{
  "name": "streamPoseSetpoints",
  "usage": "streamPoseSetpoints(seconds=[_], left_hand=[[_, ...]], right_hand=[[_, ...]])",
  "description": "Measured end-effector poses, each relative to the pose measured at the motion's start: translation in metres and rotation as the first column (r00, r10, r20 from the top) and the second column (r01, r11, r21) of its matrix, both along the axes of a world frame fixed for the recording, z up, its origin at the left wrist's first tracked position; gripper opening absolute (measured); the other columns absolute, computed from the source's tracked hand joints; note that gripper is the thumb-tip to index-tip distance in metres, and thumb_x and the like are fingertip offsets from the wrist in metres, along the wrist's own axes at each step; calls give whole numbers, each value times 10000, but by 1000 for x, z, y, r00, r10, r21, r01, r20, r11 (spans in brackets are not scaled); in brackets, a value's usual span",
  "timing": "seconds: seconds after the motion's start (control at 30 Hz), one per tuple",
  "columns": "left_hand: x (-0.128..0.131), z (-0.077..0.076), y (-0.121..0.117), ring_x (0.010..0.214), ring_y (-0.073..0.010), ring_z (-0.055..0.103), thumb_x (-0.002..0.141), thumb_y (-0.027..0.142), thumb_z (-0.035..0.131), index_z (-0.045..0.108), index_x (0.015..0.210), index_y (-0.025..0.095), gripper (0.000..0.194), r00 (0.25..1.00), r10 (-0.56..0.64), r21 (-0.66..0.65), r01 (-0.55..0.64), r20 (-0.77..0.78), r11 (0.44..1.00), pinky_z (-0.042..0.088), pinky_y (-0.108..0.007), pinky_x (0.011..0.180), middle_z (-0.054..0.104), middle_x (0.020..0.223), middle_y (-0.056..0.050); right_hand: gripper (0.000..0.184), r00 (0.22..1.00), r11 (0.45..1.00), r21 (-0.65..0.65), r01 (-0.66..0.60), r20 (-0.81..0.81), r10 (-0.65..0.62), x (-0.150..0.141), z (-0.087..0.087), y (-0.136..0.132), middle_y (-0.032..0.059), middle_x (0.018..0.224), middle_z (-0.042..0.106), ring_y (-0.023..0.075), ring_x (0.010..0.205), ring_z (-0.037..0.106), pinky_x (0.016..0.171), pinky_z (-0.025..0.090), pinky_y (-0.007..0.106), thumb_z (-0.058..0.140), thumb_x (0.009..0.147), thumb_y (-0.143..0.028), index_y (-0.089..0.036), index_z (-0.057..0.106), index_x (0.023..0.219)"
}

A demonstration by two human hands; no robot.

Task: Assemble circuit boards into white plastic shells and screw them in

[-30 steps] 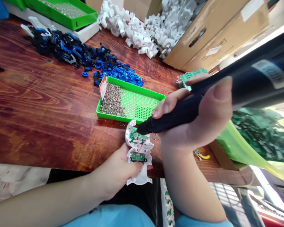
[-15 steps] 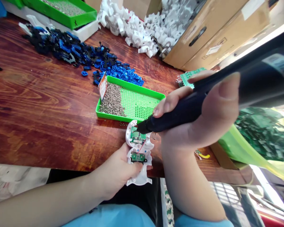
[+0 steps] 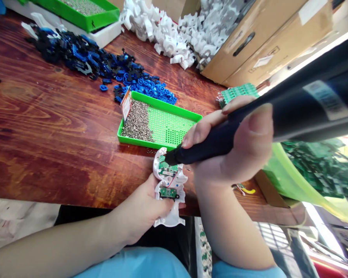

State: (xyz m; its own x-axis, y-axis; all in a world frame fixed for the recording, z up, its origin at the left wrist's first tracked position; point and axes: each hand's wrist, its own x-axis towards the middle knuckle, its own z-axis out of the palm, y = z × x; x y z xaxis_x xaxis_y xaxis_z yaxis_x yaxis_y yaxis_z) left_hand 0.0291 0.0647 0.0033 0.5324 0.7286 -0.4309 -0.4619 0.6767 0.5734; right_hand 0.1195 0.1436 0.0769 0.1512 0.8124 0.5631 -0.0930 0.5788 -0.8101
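A white plastic housing (image 3: pixel 170 221) with green circuit boards (image 3: pixel 168 192) in it is held at the table's front edge by my left hand (image 3: pixel 150 200). The thumb lies across the lower board. My right hand (image 3: pixel 232 150) is wrapped round a black electric screwdriver (image 3: pixel 217 143), which slants down to the left. Its tip is at the upper circuit board (image 3: pixel 166 166) and hides part of it; whether a screw is under the tip cannot be seen. Just beyond the housing stands a green tray (image 3: pixel 174 112) with many small screws (image 3: pixel 137 122) in its left part.
Blue and black plastic parts (image 3: pixel 95 58) lie heaped behind the tray. White housings (image 3: pixel 159 31) are piled near a cardboard box (image 3: pixel 234 42) at the back. Green boards (image 3: pixel 316 170) fill a lined box at right. Yellow-handled cutters (image 3: pixel 248 190) lie beside my right wrist.
The screwdriver and my right hand have shifted slightly left and down, with the tip lower over the upper board. My left hand and the housing have hardly moved.
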Motion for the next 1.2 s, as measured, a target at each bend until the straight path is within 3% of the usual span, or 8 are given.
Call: streamPoseSetpoints(seconds=[0.23,0.37,0.47,0.57,0.77,1.2], left_hand=[[1,0,2,701,-90,536,704,38,645,452,1280,177,623,1000,-13,20,13,11,1000,420,-188,644,654,869,11],[1,0,4,655,-81,543,684,41,658,514,1205,163,554,1000,-25,-7,25,14,1000,413,-183,599,655,822,10],[-1,-1,3,706,-102,594,637,30,680,557,1102,157,498,997,-42,-27,44,58,999,448,-192,630,667,830,0],[-4,-1,3,795,-150,647,590,1,661,554,1100,163,547,992,-35,-61,43,125,997,502,-246,731,685,890,-19],[-4,0,6,788,-170,677,571,-25,604,552,1119,163,583,990,-23,-96,36,137,995,512,-247,703,703,930,-40],[-4,0,7,826,-159,659,581,-10,614,549,1121,160,569,987,-1,-104,18,161,994,502,-262,753,705,930,-34]], right_hand=[[208,993,995,72,-75,-83,80,5,-7,-2,-70,433,495,128,308,459,297,353,248,623,785,-415,-238,515,789],[204,989,989,123,-78,-117,93,12,-1,2,-69,428,490,123,301,447,285,338,247,575,810,-415,-213,551,798],[213,990,992,120,33,-139,-16,17,3,18,-78,446,473,114,329,452,317,338,245,550,820,-432,-224,521,784],[207,979,972,140,189,-98,-176,19,-5,46,-85,497,450,100,367,440,347,320,247,564,810,-442,-249,490,804],[310,978,962,176,207,-41,-203,15,-31,99,-114,492,407,86,356,438,344,349,231,585,798,-531,-262,433,822],[241,974,959,171,225,-66,-217,14,-33,104,-107,504,403,72,359,436,314,349,213,615,789,-420,-248,447,778]])
